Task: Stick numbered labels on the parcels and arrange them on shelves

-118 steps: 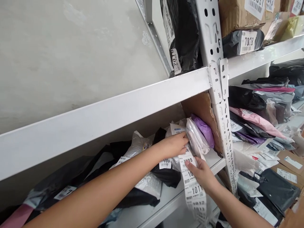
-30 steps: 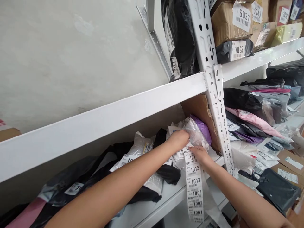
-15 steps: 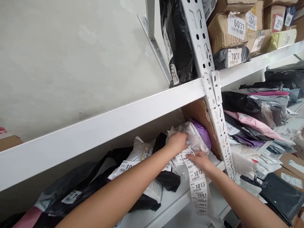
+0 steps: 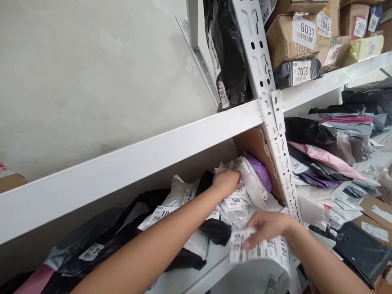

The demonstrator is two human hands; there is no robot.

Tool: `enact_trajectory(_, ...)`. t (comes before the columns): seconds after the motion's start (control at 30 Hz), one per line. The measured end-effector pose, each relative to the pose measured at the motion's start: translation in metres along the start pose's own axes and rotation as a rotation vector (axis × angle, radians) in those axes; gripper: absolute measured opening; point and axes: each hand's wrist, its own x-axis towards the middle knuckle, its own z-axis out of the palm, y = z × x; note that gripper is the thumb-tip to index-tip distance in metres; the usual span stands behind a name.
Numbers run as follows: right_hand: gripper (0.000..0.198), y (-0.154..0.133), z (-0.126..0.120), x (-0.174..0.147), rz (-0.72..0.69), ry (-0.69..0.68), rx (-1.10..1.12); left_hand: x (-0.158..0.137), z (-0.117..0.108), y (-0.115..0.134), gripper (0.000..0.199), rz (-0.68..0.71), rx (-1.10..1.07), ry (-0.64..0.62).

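Note:
My left hand (image 4: 227, 182) reaches into the lower shelf, its fingers curled on a white plastic parcel beside a label reading 1009. Just below it a parcel label (image 4: 234, 201) reads 1008. Over the shelf's front edge, my right hand (image 4: 268, 229) pinches a strip of printed number labels (image 4: 260, 254) between thumb and fingers. The strip is turned sideways and blurred, with 1013 legible and its tail hanging down. Right of my left hand stands a white wrapped parcel (image 4: 252, 181), with a purple parcel (image 4: 259, 172) behind it against cardboard.
A white shelf beam (image 4: 137, 163) crosses above my arms and meets a perforated upright post (image 4: 275, 118). Black bagged parcels (image 4: 122, 228) lie to the left. Labelled boxes (image 4: 294, 36) and stacked bags (image 4: 330, 139) fill the shelves at right.
My right hand has drawn the label strip down and away from the parcels, swinging it from upright to sideways. The 1008 and 1009 labels now show on parcels. My left hand stays nearly in place.

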Motion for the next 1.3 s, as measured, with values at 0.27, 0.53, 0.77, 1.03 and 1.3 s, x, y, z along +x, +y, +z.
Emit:
enact_trajectory(0.27, 0.048, 0.007, -0.004, -0.032, -0.084, -0.161, 0.045, -0.012, -0.004, -0.02, 0.033, 0.538, 0.07, 0.391)
enact_trajectory(0.53, 0.033, 0.016, -0.007, -0.035, -0.4, 0.534, -0.22, -0.01, -0.017, -0.047, 0.017, 0.688, -0.163, 0.062)
enact_trajectory(0.77, 0.028, 0.046, 0.015, -0.004, -0.295, 1.118, -0.744, 0.011, -0.027, -0.035, 0.028, 0.452, -0.15, -0.057)
enact_trajectory(1.03, 0.023, 0.037, 0.023, -0.013, -0.494, 0.678, -0.688, 0.035, -0.02, -0.038, 0.022, 0.233, -0.16, -0.032)
enact_trajectory(1.3, 0.026, 0.032, 0.005, -0.002, -0.431, 0.575, -0.476, 0.014, -0.029, -0.041, 0.026, 0.353, -0.123, -0.024)
